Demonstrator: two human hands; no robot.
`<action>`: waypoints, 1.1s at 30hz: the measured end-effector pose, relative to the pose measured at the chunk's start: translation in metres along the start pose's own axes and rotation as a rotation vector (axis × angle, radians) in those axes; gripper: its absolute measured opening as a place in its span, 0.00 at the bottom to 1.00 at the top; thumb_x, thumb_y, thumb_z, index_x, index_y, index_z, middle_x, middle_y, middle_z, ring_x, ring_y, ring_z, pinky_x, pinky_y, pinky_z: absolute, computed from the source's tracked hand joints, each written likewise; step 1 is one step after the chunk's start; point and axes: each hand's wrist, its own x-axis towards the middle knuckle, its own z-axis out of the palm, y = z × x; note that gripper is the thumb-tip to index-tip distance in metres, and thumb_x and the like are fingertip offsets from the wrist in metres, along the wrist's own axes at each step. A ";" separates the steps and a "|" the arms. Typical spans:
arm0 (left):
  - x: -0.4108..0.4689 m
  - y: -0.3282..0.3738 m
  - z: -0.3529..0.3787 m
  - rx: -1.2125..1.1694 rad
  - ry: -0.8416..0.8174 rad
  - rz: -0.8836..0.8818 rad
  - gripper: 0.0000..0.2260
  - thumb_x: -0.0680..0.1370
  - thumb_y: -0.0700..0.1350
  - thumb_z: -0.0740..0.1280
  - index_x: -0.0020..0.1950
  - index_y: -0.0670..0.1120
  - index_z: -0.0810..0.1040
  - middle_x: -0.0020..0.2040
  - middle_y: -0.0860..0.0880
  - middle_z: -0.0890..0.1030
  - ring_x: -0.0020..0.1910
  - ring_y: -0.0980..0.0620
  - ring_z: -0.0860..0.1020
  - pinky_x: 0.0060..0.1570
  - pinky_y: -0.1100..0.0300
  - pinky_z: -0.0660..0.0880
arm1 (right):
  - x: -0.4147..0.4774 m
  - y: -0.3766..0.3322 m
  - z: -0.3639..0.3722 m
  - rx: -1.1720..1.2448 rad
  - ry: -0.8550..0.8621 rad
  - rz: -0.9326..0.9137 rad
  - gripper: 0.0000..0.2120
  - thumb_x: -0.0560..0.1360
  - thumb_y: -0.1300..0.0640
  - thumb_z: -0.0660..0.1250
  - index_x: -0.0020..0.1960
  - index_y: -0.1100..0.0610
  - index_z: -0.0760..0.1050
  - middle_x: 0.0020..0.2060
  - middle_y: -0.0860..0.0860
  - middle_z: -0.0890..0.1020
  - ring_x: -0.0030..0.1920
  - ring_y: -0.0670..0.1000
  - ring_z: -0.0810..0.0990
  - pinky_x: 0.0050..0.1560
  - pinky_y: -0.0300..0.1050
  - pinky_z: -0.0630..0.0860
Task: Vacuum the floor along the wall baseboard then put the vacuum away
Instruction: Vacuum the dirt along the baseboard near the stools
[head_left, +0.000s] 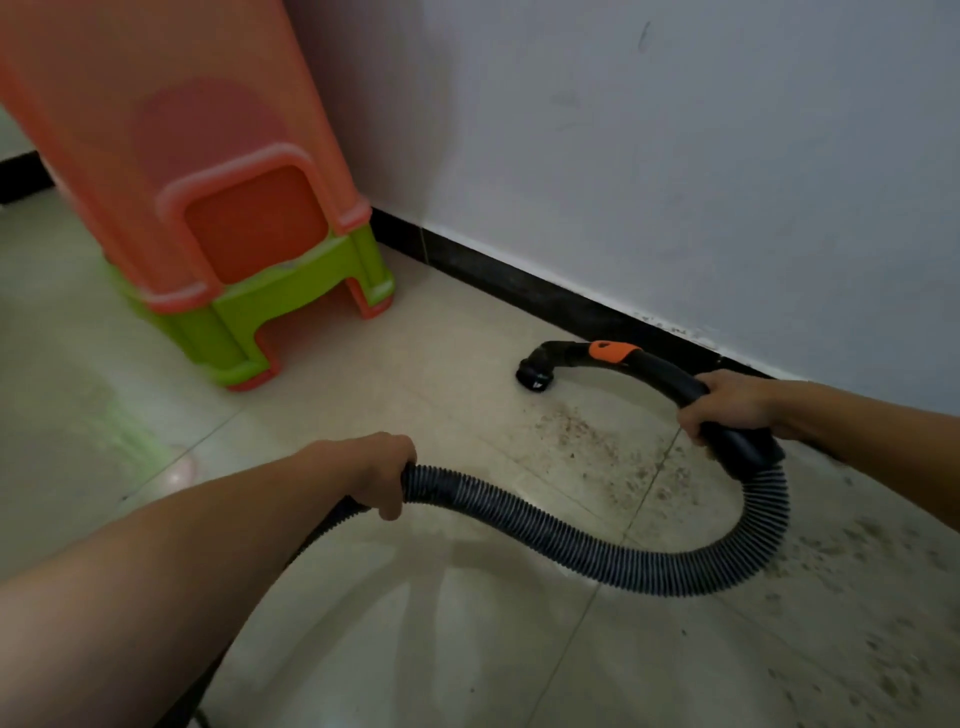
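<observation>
— What are the grips holding?
— The right grip (727, 405) curls round the smooth, curved black handle (670, 376); the left grip (384, 473) clasps the ribbed hose (623, 566).
— And the nozzle (532, 376)?
— On the glossy tiled floor (467, 665), just beside the black baseboard (519, 291). Gritty crumbs (597, 441) lie behind it; bare tile separates it from the stacked plastic stools (234, 260).
</observation>
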 end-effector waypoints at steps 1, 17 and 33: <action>-0.001 -0.002 0.003 -0.025 -0.022 -0.006 0.13 0.69 0.41 0.72 0.50 0.48 0.73 0.43 0.49 0.77 0.42 0.49 0.78 0.41 0.56 0.77 | 0.000 0.003 -0.004 0.007 0.024 0.004 0.14 0.67 0.68 0.71 0.51 0.64 0.73 0.30 0.59 0.83 0.28 0.56 0.82 0.31 0.45 0.79; 0.032 0.078 0.015 0.077 -0.169 0.140 0.14 0.66 0.48 0.76 0.47 0.49 0.76 0.44 0.49 0.78 0.47 0.47 0.79 0.50 0.51 0.78 | -0.069 0.065 -0.036 -0.115 0.010 0.042 0.15 0.69 0.69 0.71 0.53 0.62 0.72 0.33 0.61 0.82 0.31 0.59 0.83 0.31 0.47 0.79; -0.013 0.046 0.007 0.066 -0.193 0.016 0.13 0.67 0.42 0.74 0.50 0.45 0.78 0.42 0.48 0.84 0.41 0.48 0.83 0.48 0.53 0.80 | -0.071 0.017 0.005 -0.283 0.016 -0.026 0.13 0.67 0.66 0.72 0.49 0.60 0.74 0.35 0.57 0.82 0.31 0.54 0.82 0.31 0.43 0.77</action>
